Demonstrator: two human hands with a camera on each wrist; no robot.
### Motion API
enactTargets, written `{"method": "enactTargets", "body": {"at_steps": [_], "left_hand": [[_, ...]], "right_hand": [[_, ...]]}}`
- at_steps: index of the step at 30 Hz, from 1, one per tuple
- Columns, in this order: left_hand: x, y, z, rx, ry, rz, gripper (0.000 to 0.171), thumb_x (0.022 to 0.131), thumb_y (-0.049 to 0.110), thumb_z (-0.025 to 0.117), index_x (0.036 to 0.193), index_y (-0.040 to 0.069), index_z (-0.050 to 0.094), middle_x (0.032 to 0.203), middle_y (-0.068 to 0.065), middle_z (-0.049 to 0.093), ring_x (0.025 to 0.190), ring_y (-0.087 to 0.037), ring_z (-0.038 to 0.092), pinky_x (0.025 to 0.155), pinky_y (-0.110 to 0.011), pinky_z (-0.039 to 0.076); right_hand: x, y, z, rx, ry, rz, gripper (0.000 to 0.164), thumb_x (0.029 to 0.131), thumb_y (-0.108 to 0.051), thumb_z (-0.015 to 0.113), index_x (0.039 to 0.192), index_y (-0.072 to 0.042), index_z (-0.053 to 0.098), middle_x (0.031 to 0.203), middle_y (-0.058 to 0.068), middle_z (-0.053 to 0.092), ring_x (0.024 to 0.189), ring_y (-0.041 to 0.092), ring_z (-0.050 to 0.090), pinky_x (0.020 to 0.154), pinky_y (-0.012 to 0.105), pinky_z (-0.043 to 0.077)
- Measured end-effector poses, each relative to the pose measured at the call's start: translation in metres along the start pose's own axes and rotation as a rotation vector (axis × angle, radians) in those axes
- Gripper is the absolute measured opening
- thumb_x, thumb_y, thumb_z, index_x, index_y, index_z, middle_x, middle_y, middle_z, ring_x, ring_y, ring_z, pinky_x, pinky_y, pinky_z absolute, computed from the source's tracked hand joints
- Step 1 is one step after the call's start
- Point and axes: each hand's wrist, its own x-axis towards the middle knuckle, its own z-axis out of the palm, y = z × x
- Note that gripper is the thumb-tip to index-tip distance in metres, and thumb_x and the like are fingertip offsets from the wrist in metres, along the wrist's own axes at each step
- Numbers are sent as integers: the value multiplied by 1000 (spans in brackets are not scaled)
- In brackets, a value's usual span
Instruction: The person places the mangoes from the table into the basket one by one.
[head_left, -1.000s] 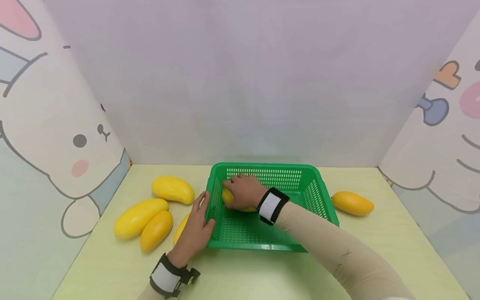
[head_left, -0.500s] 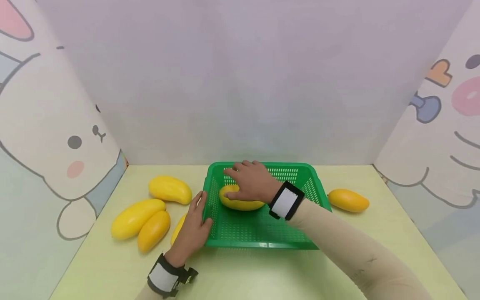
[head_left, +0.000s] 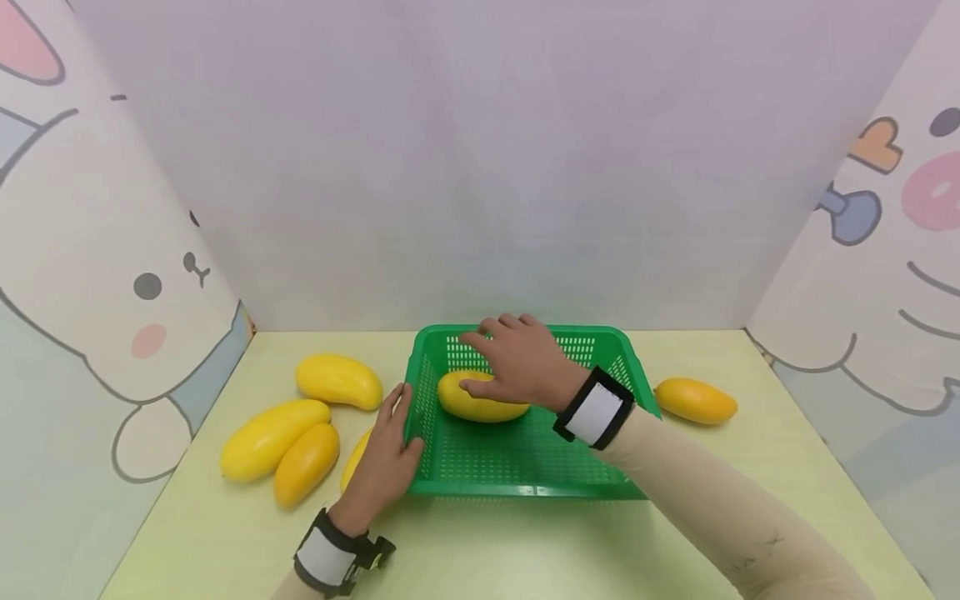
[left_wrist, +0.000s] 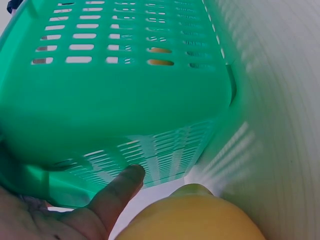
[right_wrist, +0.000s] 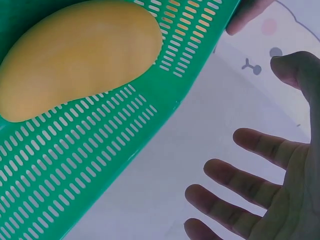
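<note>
A green perforated plastic basket [head_left: 480, 490] sits in the middle of the table, with one yellow mango [head_left: 468, 402] lying inside near its back left. Over that mango hovers my right hand [head_left: 525, 360], fingers spread and holding nothing; the right wrist view shows a gap between the fingers and the mango [right_wrist: 85, 55]. Along the basket's left side, my left hand [head_left: 381, 468] rests with its fingers extended against the wall. Partly hidden behind this hand is another mango [head_left: 352, 465], seen close below the thumb in the left wrist view.
Left of the basket lie three mangoes: one at the back [head_left: 339, 381], a long one [head_left: 273, 439] and a smaller orange-yellow one [head_left: 306, 464] touching it. A single mango [head_left: 696, 401] lies to the right. Cartoon-printed panels and a plain backdrop [head_left: 480, 167] enclose the table.
My right hand has let go of the mango in the basket and lifted up and to the right, uncovering it. The left hand has stayed at the basket's side.
</note>
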Motion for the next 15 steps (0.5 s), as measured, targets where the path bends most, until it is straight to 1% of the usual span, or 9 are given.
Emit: {"method": "enactTargets", "body": {"at_steps": [4,7,11,15], "left_hand": [[0,0,1,1,14,16,69,89,5,49,149,6,15,155,-7,9,135,-31,27,104,-52,30],[0,-1,1,0,25,24,69,89,4,49,149,5,16,155,-8,10,135,-32,28,103,-53,31],[0,-1,2,0,27,22,69,89,4,50,149,5,16,155,-9,11,135,-32,28,103,-53,31],[0,-2,3,-2,22,22,69,89,4,49,149,5,15,155,-8,10,136,-32,26,104,-53,30]], "right_hand": [[-8,3,-2,16,23,10,66,83,-69,43,133,-26,51,122,3,56,107,24,53,87,42,43],[-13,6,-2,33,23,20,66,84,-68,42,134,-26,50,122,3,56,107,25,52,90,43,42],[-20,8,-1,49,26,37,67,84,-69,40,134,-25,50,123,4,56,109,25,52,92,45,41],[-28,10,-3,64,51,47,68,85,-70,38,134,-24,50,122,5,56,108,26,51,92,45,41]]}}
